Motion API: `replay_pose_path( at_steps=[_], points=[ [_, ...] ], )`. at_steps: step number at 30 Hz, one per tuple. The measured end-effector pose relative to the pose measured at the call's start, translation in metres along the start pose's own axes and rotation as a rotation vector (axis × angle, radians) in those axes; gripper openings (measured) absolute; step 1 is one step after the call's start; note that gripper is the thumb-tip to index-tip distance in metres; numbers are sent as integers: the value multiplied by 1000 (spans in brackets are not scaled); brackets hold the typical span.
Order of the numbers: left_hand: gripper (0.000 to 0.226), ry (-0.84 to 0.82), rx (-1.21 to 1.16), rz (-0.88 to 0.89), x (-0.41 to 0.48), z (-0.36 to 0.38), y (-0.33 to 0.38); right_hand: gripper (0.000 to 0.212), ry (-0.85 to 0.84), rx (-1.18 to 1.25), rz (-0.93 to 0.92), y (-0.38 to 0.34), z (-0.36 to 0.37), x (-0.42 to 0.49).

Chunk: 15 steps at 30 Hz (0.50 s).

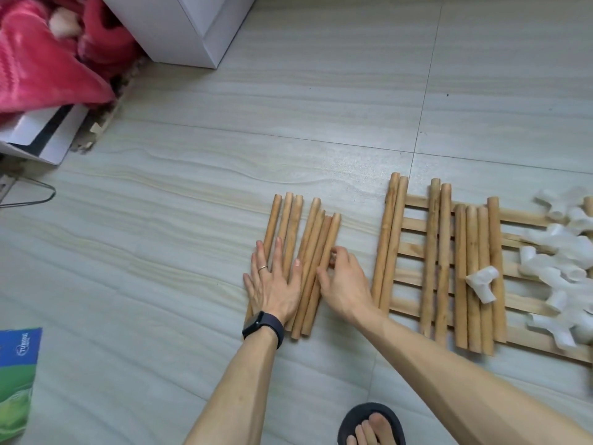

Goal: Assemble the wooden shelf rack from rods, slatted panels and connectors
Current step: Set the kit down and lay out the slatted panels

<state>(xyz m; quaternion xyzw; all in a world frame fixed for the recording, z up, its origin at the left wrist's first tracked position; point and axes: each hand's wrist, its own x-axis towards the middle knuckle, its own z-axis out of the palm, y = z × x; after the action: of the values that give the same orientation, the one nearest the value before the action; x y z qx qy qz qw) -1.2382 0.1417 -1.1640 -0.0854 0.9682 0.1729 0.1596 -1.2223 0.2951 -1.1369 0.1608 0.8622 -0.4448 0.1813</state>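
Several wooden rods (298,226) lie side by side on the tiled floor in the middle. My left hand (272,282) lies flat on the left rods with straight fingers. My right hand (343,282) curls its fingertips round the rightmost rod of that group. To the right, a slatted panel (414,224) lies flat with more rods (462,268) resting on it. One white connector (483,282) sits on those rods, and a heap of white connectors (564,261) covers the panel's right end.
A white cabinet (179,30) stands at the back, with red cloth (41,59) and a white box (45,136) at the far left. A green and blue package (17,380) lies at the lower left. My sandalled foot (372,425) is at the bottom edge.
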Motion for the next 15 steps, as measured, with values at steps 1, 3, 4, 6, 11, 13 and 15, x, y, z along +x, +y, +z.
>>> replay_pose_path(
  at_steps=[1, 3, 4, 6, 11, 13, 15],
  points=[
    [68, 7, 1, 5, -1, 1, -1, 60, -24, -21, -26, 0, 0, 0],
    [69, 15, 24, 29, -2, 5, 1, 69, -79, -50, -66, 1, 0, -1],
    [68, 24, 33, 37, -3, 6, 3, 70, -117, -53, -83, 2, 0, -1],
    [66, 56, 15, 15, -3, 8, 7, 70, -210, -41, -114, 1, -1, -1],
    [66, 143, -57, -18, 5, -4, 19, 51, -135, 116, -102, 7, -35, -16],
    [67, 221, -92, 70, 3, -7, 40, 33, 26, 167, -134, 23, -66, -25],
    [72, 255, -125, 197, -3, -4, 72, 24, 226, -34, -223, 46, -103, -34]
  ],
)
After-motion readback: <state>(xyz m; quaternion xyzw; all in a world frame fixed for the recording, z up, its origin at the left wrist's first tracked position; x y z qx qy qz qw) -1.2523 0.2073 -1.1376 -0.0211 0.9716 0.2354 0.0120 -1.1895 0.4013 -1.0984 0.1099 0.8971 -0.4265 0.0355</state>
